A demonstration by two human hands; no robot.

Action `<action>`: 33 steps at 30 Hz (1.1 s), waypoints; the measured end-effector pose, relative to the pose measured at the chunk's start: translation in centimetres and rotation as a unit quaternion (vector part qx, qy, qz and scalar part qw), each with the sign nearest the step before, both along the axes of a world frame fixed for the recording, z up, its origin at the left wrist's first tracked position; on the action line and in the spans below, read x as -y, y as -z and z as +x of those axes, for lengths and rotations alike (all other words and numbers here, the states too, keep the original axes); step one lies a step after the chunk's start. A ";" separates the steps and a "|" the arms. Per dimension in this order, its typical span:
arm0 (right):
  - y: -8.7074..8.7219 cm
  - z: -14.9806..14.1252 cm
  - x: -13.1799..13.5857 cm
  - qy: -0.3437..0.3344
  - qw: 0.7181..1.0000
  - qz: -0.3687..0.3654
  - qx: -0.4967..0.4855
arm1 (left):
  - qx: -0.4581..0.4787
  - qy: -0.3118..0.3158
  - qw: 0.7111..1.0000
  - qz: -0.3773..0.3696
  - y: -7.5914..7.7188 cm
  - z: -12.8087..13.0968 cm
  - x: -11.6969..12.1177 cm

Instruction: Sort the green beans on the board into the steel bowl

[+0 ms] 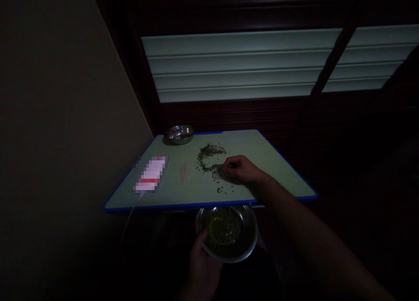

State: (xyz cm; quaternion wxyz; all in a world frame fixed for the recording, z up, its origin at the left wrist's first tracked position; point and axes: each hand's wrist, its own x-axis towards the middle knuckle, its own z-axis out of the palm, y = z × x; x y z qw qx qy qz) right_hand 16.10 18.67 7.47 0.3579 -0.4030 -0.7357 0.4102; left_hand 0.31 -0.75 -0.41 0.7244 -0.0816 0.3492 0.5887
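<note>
My left hand [204,266] grips a metal bowl [252,242] by its near left side, thumb over the rim, just below the table's front edge. Small green grains [224,226], possibly mung beans, lie inside it. My right hand [240,168] is over the tabletop with its fingers drawn together beside a curved patch of small brownish-green grains [209,151]. Something pale shows by its fingertips, too dim to name. A few stray grains [220,190] lie nearer the front edge.
The pale green table [278,161] has a blue rim. At its back left corner stands a second metal bowl [180,136]. A phone [151,174], blurred out, lies at left with a white cable [131,213]. A pale patch [186,173] is beside the grains. Slatted doors [242,67] rise behind.
</note>
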 end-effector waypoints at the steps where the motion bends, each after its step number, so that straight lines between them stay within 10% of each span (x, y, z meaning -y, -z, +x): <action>1: 0.0 0.0 0.0 -0.001 1.000 -0.002 -0.002 | 0.000 0.002 1.000 0.000 0.0 0.0 0.0; 33: 0.1 -0.6 0.3 -0.004 1.000 0.003 0.007 | 0.010 -0.009 1.000 0.009 0.1 0.2 0.1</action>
